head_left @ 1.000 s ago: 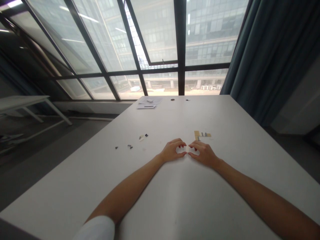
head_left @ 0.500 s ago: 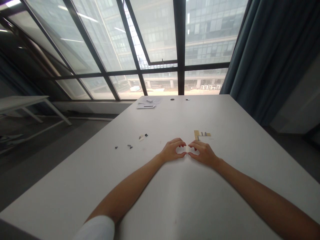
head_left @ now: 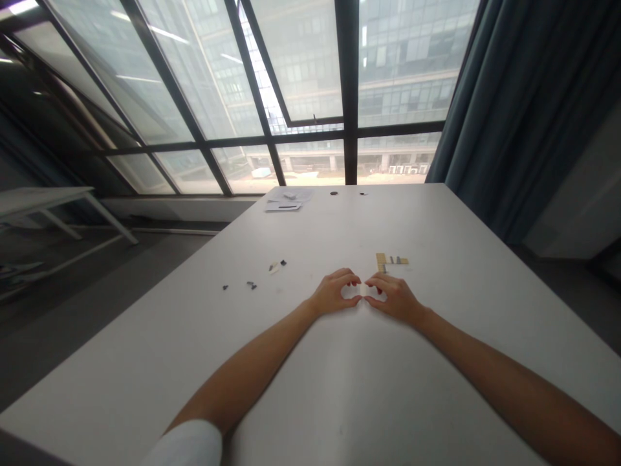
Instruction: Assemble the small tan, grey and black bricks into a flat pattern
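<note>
Clock centred on the gap between the hands, 12 toward the window.

Left hand (head_left: 334, 292) and right hand (head_left: 396, 298) face each other low over the white, smooth-topped desk (head_left: 310, 395). Both half curled, a clear gap between thumb and fingers on each. Thumb tips nearly meet. No grasped object visible; can't tell if something thin or clear sits between the tips.

Change: basically none over the last second. Same hand pose, parts where they were, slight view drift only. Reads as a pause or very fine fingertip work.

Nearest part: flat yellow L-shaped piece with fine lines (head_left: 380, 257), at 1 o'clock, just beyond the right fingers. Contact unclear, fingers overlap its near end in view. Small grey strips (head_left: 398, 260) sit on its arm, toward 2.

Further out: small black angular bit (head_left: 284, 263) near 10, beside pale yellow slips (head_left: 274, 266). Dark grey irregular bits (head_left: 251, 285) at 9, another small dark lump (head_left: 225, 287) past them.

Far edge: white paper sheets (head_left: 279, 206) at 11, dark round disc (head_left: 334, 193) between 11 and 12.
</note>
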`<state>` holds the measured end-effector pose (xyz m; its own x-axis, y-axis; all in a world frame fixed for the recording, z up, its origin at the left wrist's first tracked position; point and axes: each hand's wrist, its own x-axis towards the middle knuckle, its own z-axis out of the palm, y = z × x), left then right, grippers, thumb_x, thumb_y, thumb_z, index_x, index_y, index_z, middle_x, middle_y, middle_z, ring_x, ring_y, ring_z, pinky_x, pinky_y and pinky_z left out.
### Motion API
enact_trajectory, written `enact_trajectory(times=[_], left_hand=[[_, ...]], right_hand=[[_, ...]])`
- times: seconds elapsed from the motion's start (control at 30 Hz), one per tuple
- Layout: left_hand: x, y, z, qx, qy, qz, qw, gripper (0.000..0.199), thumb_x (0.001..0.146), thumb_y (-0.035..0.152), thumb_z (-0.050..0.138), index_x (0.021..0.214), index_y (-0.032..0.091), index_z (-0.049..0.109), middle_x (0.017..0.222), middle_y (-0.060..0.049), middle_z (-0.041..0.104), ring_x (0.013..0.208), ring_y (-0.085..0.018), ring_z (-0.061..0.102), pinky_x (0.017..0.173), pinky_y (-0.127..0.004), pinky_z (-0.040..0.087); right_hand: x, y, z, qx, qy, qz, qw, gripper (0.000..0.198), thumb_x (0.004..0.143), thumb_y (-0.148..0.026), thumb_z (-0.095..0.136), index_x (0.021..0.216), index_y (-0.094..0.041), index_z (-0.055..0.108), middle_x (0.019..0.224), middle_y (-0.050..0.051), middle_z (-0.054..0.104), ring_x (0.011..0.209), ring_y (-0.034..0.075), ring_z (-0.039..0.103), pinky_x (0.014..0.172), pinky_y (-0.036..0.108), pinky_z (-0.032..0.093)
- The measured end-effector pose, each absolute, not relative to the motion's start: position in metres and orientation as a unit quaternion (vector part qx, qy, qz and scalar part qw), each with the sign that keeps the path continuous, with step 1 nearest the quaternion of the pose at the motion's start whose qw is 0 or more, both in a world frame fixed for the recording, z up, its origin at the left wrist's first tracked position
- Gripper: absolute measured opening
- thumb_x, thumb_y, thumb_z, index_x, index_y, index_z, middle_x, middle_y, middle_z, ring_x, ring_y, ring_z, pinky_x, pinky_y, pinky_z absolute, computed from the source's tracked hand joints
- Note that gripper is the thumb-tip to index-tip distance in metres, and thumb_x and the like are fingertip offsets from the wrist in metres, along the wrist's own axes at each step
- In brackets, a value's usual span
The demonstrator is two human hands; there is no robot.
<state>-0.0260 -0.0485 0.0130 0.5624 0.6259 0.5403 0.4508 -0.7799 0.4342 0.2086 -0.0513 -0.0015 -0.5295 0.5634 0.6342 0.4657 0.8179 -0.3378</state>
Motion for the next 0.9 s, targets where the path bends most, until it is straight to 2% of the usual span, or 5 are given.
enact_trajectory(times=[0.9], left_hand=[[-0.0265,-0.0486,0.0126,0.875,0.306,0.354,0.123,0.027,0.082,0.033,0.069,0.104,0.019,0.066,0.092,-0.006,0.065,0.086,-0.017,0.061,0.076,-0.028,0.051]], right_hand=[[0.2089,-0.0509,-0.002,-0.296,-0.874,0.074,0.378,0.016,0.089,-0.026,0.066,0.104,-0.02,0.062,0.088,0.003,0.066,0.066,0.013,0.056,0.065,0.026,0.047]])
